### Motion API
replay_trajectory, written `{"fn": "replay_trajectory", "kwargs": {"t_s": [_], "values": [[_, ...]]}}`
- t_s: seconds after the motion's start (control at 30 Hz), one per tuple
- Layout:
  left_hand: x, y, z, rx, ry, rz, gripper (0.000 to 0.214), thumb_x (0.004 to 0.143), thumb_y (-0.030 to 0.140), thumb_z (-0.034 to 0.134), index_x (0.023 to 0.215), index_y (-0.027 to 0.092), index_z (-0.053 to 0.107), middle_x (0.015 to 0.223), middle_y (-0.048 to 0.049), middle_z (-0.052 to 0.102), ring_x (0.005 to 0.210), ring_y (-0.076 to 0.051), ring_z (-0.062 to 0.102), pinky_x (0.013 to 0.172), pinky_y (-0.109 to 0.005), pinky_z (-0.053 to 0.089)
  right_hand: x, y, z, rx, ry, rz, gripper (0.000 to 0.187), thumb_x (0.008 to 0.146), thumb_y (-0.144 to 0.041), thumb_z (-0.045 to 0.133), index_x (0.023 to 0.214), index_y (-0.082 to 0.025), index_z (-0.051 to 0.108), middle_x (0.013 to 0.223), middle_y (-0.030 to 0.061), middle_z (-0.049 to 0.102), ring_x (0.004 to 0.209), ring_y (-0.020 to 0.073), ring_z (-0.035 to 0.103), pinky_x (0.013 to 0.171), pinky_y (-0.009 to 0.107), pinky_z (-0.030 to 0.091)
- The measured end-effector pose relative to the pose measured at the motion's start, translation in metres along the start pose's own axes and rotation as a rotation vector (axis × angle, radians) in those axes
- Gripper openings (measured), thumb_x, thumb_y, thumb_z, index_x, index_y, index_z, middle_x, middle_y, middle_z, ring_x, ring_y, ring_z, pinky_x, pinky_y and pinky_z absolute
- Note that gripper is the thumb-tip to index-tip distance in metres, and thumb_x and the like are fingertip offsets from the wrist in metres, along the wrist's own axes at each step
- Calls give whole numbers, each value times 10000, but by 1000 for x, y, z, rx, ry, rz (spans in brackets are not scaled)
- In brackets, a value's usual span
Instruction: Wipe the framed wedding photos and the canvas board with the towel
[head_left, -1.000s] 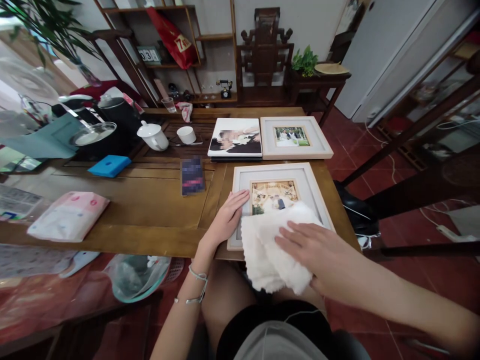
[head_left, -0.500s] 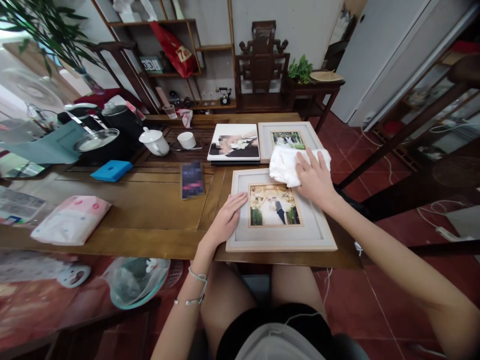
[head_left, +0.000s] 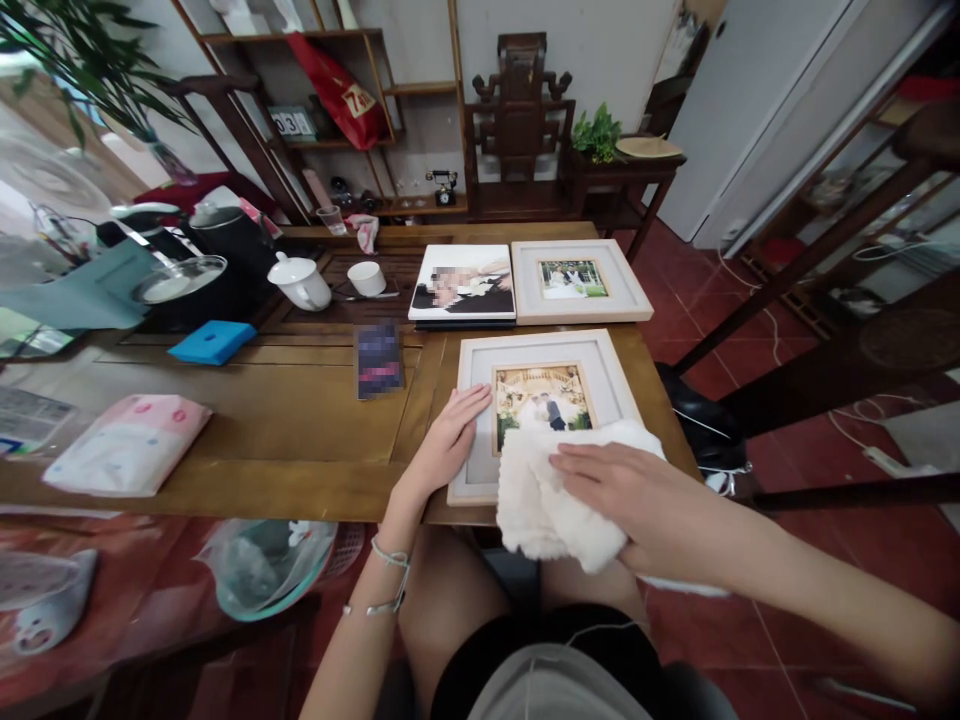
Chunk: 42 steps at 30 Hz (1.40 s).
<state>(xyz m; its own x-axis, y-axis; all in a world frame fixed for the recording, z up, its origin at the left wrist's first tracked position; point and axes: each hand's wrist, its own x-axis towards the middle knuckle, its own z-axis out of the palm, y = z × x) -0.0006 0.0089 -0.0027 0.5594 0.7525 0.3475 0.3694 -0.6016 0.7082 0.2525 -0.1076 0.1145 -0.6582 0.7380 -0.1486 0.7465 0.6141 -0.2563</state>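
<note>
A light wooden picture frame (head_left: 616, 372) with a wedding photo (head_left: 541, 398) lies flat at the near edge of the table. My left hand (head_left: 444, 440) rests on the frame's left side, fingers stretched out flat. Over the near right part of the frame, my right hand (head_left: 630, 500) has a folded white cloth (head_left: 536, 500), which hangs past the front edge and hides that corner. My thumb is out of sight under the cloth. Behind lie a second picture frame (head_left: 631, 282) and a white-covered photo album (head_left: 461, 258) on a dark one.
On the wooden table (head_left: 315, 420) are a blurred dark item (head_left: 379, 362), a white teapot (head_left: 300, 282), a small white cup (head_left: 366, 278), a blue box (head_left: 213, 342) and a tissue pack (head_left: 129, 445). A lined bin (head_left: 274, 570) stands below. A black bag (head_left: 697, 425) is at the right.
My right hand has drawn the white cloth from the frame's far right corner toward me, to the near edge. The far frame is uncovered. My left hand stays on the left side.
</note>
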Motion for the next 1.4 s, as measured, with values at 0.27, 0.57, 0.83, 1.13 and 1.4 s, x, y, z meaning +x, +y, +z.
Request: {"fn": "replay_trajectory", "kwargs": {"t_s": [0.27,0.57,0.83,1.13,1.4], "values": [[0,-1,1,-15,8,-2,431,984,192,352,1366,251,542,1464,-76,510,1411,-204,405,1225,-555,157,67,113,15,-305,383,215,653,713,-33,526,1360,3,446,1434,254,479,1399,334,355,1116,496,325],[-1,-1,2,-17,24,10,427,982,187,357,1357,250,550,1457,-82,517,1404,-206,417,1221,-555,174,58,93,8,-361,200,312,555,658,-44,562,1212,-59,589,1458,213,469,1398,413,320,1110,546,328],[0,1,1,-14,6,10,428,990,194,341,1359,257,549,1453,-81,522,1405,-209,415,1224,-563,146,-10,-1,-1,-50,-91,71,752,583,4,520,1323,-125,548,1440,172,507,1363,347,417,1056,485,433],[-2,-2,1,-18,2,23,425,990,198,353,1361,275,543,1464,-68,510,1415,-199,398,1226,-548,158,79,106,11,-249,328,284,636,714,-51,525,1348,-64,476,1484,212,438,1428,344,298,1155,549,241],[-1,-3,3,-20,38,-14,437,987,213,352,1396,246,503,1460,-77,515,1406,-199,412,1232,-517,166,109,63,8,-333,165,395,517,747,-71,586,1260,-29,550,1482,296,382,1396,490,264,1091,639,269]]}}
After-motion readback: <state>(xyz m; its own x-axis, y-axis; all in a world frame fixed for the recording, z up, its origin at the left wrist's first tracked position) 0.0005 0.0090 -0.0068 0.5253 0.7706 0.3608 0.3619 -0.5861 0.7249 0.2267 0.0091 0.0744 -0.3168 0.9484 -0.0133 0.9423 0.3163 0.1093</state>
